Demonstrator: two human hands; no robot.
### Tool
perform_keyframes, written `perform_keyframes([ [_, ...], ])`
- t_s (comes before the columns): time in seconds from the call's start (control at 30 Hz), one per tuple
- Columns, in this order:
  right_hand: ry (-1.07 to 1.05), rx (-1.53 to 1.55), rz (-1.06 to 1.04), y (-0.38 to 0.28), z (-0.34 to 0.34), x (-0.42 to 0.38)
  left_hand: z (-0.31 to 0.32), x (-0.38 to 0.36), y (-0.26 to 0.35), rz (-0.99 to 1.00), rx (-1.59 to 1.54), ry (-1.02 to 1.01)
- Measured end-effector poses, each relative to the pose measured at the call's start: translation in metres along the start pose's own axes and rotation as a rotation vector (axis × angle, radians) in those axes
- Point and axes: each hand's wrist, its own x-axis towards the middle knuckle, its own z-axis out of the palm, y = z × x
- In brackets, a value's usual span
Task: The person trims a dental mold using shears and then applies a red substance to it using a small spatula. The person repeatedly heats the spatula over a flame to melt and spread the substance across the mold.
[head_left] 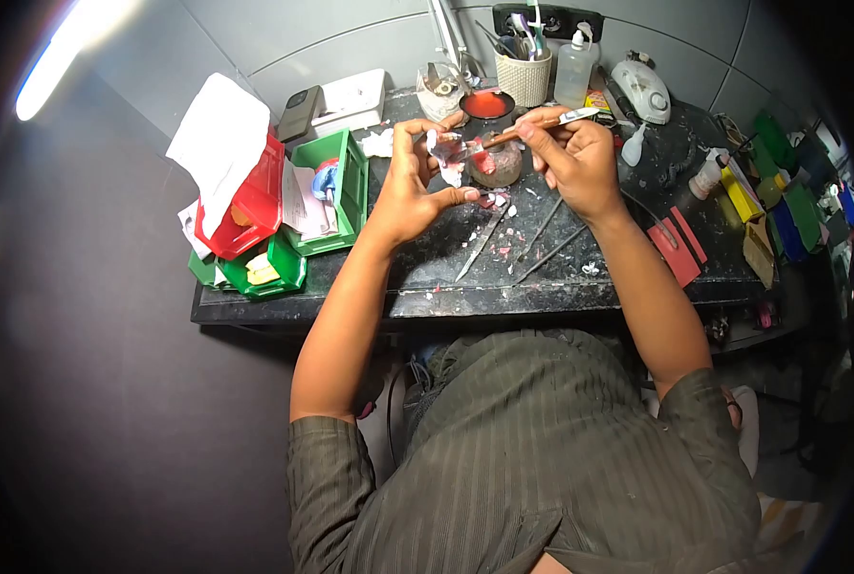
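Observation:
My left hand [416, 187] grips a small white plaster dental cast [443, 165] with pinkish patches, its thumb stretched out below. The fingers of my right hand [580, 165] are closed around a wax knife [509, 136] with a brown wooden handle. The knife's metal blade overlaps the right side of the cast. Behind and between the hands stands a squat glass jar [497, 168], with a pink lump [484, 161] showing at its left side. A dark round dish of red wax [487, 103] is just beyond.
Metal tools [481, 245] and white and pink scraps lie on the black worktop [417, 301]. Green [352, 187] and red bins [267, 187] stand left. Pink wax sheets [676, 253] lie right. A brush cup [523, 78] and clear bottle [573, 75] stand at the back.

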Motion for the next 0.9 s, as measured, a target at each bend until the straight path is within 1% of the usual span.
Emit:
perform_keyframes([
  [0.1, -0.063, 0.024, 0.051, -0.004, -0.003, -0.002, 0.0, 0.001, 0.001, -0.001, 0.014, 0.002],
  [0.17, -0.041, 0.022, 0.033, -0.001, -0.005, 0.0, 0.0, 0.001, -0.003, 0.04, -0.023, -0.01],
  [0.27, -0.037, 0.015, 0.024, 0.002, -0.008, 0.002, -0.001, 0.0, 0.0, -0.007, 0.018, -0.007],
  [0.33, -0.052, 0.005, 0.032, 0.001, -0.01, 0.002, 0.0, 0.002, -0.001, 0.016, -0.009, -0.015],
  [0.4, -0.012, 0.015, -0.002, 0.001, -0.007, 0.003, 0.0, 0.001, -0.001, 0.036, -0.035, -0.018],
  [0.5, -0.063, 0.011, 0.02, 0.001, -0.011, 0.002, -0.001, 0.001, 0.001, 0.003, 0.014, -0.011],
  [0.57, -0.047, 0.015, 0.009, 0.0, -0.009, 0.002, -0.001, 0.002, -0.001, 0.037, 0.003, -0.015],
  [0.8, -0.032, 0.019, -0.012, 0.001, -0.01, 0.003, -0.001, 0.0, 0.0, 0.013, 0.027, -0.007],
  [0.9, -0.054, 0.019, -0.02, -0.001, -0.009, 0.001, 0.001, 0.0, 0.0, 0.0, -0.013, 0.013],
])
